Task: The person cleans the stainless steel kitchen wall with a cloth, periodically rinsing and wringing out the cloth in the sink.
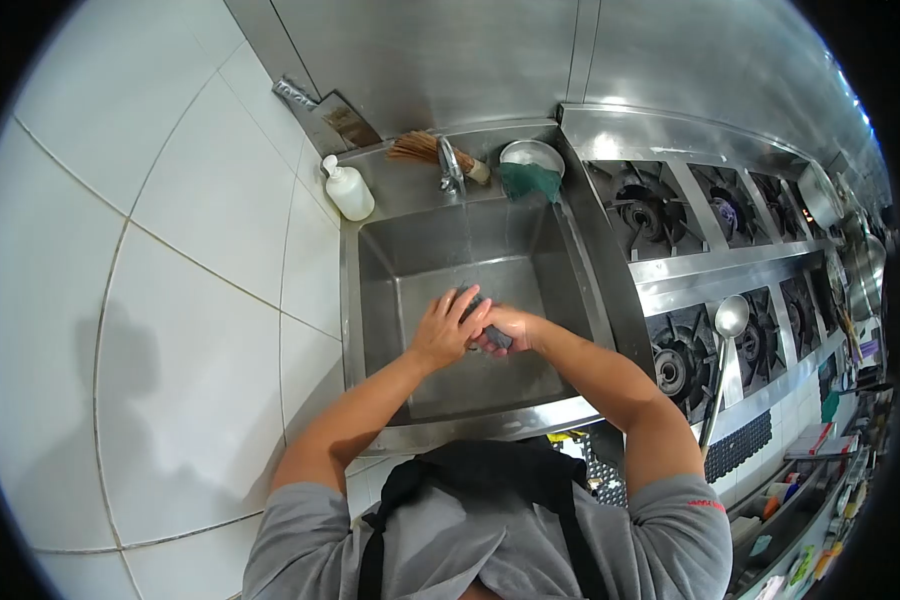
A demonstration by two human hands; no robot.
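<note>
Both hands meet over the steel sink (378, 400), below the tap (451, 165), from which a thin stream of water falls. Between them is a dark grey piece (498, 338), perhaps a cloth or a scouring pad; most of it is covered by fingers. My right hand (511, 325) is closed around it, palm side partly hidden. Bent over its top, the fingers of my left hand (440, 330) press on the same grey piece. The two hands touch each other.
A white pump bottle (349, 193), a straw brush (415, 148) and a metal bowl (532, 153) with a green scouring pad (530, 181) line the sink's back ledge. A cleaver (345, 118) leans on the wall. Gas burners (642, 213) and a long ladle (731, 318) are at right.
</note>
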